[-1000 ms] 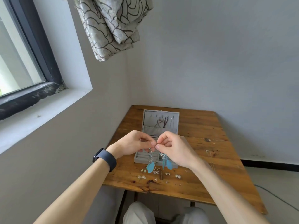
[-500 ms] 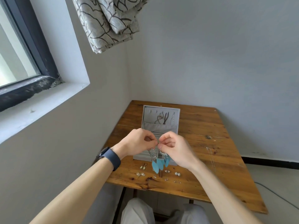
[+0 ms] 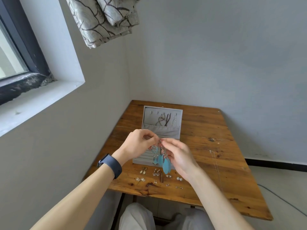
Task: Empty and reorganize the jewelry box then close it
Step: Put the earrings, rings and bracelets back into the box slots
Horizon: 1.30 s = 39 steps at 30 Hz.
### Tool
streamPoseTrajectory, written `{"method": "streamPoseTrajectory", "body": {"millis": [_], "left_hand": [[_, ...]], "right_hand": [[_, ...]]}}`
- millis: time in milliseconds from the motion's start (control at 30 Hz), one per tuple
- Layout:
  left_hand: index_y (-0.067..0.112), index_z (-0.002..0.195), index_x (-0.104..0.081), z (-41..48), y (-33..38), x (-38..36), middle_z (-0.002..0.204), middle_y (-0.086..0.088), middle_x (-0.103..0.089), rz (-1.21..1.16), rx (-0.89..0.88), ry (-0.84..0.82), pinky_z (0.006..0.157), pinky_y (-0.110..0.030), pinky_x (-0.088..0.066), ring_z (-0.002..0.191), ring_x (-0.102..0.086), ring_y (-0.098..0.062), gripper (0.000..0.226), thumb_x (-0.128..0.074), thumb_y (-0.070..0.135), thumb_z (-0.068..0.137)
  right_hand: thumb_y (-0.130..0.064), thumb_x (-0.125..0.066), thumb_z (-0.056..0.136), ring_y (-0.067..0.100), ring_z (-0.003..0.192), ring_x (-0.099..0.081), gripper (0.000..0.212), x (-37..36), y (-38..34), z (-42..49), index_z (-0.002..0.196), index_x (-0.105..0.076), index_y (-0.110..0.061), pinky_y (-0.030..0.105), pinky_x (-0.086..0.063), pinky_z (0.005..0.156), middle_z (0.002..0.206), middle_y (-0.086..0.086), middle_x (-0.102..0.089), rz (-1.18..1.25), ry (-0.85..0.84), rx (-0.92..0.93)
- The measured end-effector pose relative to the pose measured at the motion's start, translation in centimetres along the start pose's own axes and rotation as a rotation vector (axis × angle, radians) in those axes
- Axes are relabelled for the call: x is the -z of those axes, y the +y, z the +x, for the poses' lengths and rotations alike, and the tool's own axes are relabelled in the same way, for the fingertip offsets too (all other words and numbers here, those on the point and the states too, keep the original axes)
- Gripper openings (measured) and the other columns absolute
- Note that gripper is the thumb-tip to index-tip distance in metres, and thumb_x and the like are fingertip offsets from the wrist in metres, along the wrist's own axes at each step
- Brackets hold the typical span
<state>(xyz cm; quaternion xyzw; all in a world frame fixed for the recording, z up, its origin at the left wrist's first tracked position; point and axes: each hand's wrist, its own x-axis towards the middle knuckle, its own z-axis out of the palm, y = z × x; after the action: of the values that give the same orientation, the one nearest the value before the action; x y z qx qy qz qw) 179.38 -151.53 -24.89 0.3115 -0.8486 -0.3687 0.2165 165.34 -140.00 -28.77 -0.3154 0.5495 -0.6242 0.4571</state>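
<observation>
A grey jewelry box (image 3: pixel 144 158) lies open on the wooden table (image 3: pixel 207 156); its raised lid (image 3: pixel 162 113) has necklaces hanging inside. Above the box's tray my left hand (image 3: pixel 137 145) and my right hand (image 3: pixel 178 156) meet fingertip to fingertip. Together they pinch the hooks of blue feather earrings (image 3: pixel 162 159), which dangle between the hands over the tray's front edge. My hands hide most of the tray.
Several small earrings and studs (image 3: pixel 156 175) lie in rows on the table in front of the box. A thin chain (image 3: pixel 216 165) lies at the right. Walls close in at the left and back; a window sill (image 3: pixel 41 97) sits high left.
The view has tilted down slightly. My hands stay together over the box; the feather earrings hang closer together and a little lower.
</observation>
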Motion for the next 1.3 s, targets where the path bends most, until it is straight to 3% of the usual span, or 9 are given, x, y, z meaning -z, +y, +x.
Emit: {"method": "streamPoseTrajectory", "body": {"millis": [100,267,433,567,667,800,1000,1167,1300], "left_hand": [[0.025,0.09,-0.075,0.4,-0.2,0.5,0.081,0.01,-0.074,0.032,0.035,-0.03,0.067,-0.019,-0.054,0.071,-0.068,-0.003,0.015,-0.066,0.037,0.093],[0.02,0.096,-0.076,0.9,-0.7,0.9,0.086,0.008,-0.074,0.07,0.037,-0.071,0.072,-0.023,-0.057,0.076,-0.069,-0.006,0.019,-0.066,0.036,0.094],[0.022,0.096,-0.075,2.2,-2.2,1.0,0.083,0.01,-0.074,0.011,0.028,-0.073,0.069,-0.015,-0.053,0.073,-0.067,0.0,0.016,-0.065,0.035,0.094],[0.028,0.101,-0.068,4.3,-4.8,1.6,0.081,0.014,-0.075,-0.077,0.105,-0.011,0.078,-0.019,-0.051,0.08,-0.069,0.002,0.011,-0.065,0.037,0.094],[0.027,0.12,-0.055,7.1,-7.2,2.1,0.081,0.014,-0.075,-0.134,0.218,0.016,0.088,-0.029,-0.054,0.081,-0.07,0.0,0.032,-0.068,0.036,0.093],[0.017,0.143,-0.038,12.0,-9.0,2.6,0.079,0.012,-0.076,-0.205,0.339,0.036,0.075,-0.024,-0.052,0.079,-0.069,-0.005,0.067,-0.073,0.035,0.089],[0.012,0.157,-0.006,18.7,-10.3,2.9,0.087,0.005,-0.078,-0.311,0.51,-0.159,0.076,-0.032,-0.053,0.085,-0.074,-0.012,0.102,-0.077,0.028,0.086],[0.016,0.153,-0.03,20.9,-11.5,3.8,0.092,0.008,-0.078,-0.215,0.556,-0.337,0.078,-0.033,-0.048,0.088,-0.073,-0.01,0.082,-0.075,0.034,0.086],[0.018,0.14,-0.051,21.2,-12.0,4.0,0.088,0.008,-0.078,-0.15,0.516,-0.296,0.081,-0.034,-0.052,0.083,-0.074,-0.009,0.064,-0.077,0.033,0.084]], "right_hand": [[-0.035,-0.069,0.092,0.011,0.102,-0.069,0.015,0.0,0.1,0.2,0.101,-0.076,-0.026,0.034,-0.055,0.092,0.102,-0.004,-0.076,-0.191,0.025,0.08],[-0.036,-0.066,0.092,0.0,0.089,-0.068,0.008,-0.4,0.2,1.3,0.092,-0.073,-0.032,0.026,-0.057,0.08,0.089,-0.016,-0.073,-0.461,0.096,0.17],[-0.034,-0.065,0.092,0.009,0.078,-0.068,0.01,-0.9,0.0,3.4,0.086,-0.072,-0.031,0.029,-0.056,0.07,0.081,-0.009,-0.072,-0.466,0.106,0.157],[-0.033,-0.064,0.093,0.009,0.073,-0.067,0.01,-1.1,-0.2,6.4,0.086,-0.071,-0.029,0.019,-0.052,0.059,0.08,-0.007,-0.072,-0.432,0.131,0.154],[-0.034,-0.063,0.094,0.005,0.068,-0.067,0.011,-1.0,-0.4,9.6,0.087,-0.07,-0.03,0.015,-0.05,0.056,0.08,-0.012,-0.072,-0.447,0.18,0.134],[-0.036,-0.063,0.094,0.003,0.066,-0.068,0.012,-1.0,-0.8,14.5,0.086,-0.07,-0.03,0.023,-0.053,0.06,0.075,-0.016,-0.071,-0.519,0.232,0.122],[-0.038,-0.063,0.091,0.0,0.06,-0.068,0.014,-0.8,-1.2,20.6,0.081,-0.07,-0.032,0.027,-0.054,0.065,0.069,-0.022,-0.07,-0.653,0.292,0.12],[-0.037,-0.062,0.092,0.007,0.056,-0.07,0.015,-1.0,-1.1,22.4,0.082,-0.071,-0.03,0.033,-0.06,0.07,0.07,-0.017,-0.071,-0.635,0.238,0.072],[-0.037,-0.063,0.093,0.011,0.055,-0.07,0.018,-1.8,-1.1,22.8,0.081,-0.072,-0.028,0.033,-0.06,0.069,0.071,-0.016,-0.072,-0.587,0.228,0.029]]}}
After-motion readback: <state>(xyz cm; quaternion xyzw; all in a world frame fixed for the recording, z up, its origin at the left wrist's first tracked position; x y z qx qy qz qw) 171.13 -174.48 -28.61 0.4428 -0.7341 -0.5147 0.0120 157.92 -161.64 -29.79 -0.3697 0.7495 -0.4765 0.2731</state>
